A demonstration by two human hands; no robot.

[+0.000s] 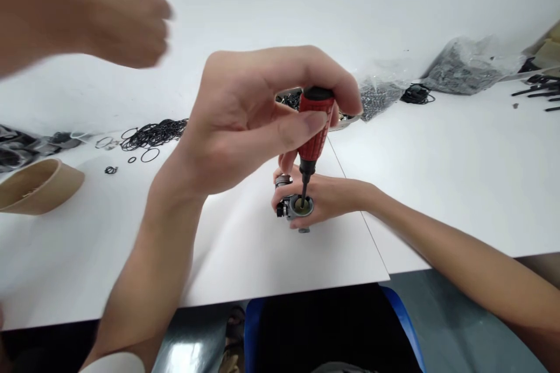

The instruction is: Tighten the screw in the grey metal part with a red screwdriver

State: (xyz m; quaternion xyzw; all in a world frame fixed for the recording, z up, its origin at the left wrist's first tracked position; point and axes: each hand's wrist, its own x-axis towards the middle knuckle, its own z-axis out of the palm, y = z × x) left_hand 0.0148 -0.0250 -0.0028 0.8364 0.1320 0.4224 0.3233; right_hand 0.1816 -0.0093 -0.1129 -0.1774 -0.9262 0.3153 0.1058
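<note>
Plainly, open tabletop (258, 262) separates hands (242, 108) and screwdriver (310, 148) from the front edge (284, 293).

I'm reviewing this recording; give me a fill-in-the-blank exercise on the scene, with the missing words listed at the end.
1. The left hand grips the screwdriver by its ____ handle (colour).
2. The screwdriver points ____ (up or down), toward the grey part that the right hand holds.
3. Another person's hand shows at the picture's upper ____.
4. The heaped rings are coloured ____.

Missing words: red; down; left; black.
</note>
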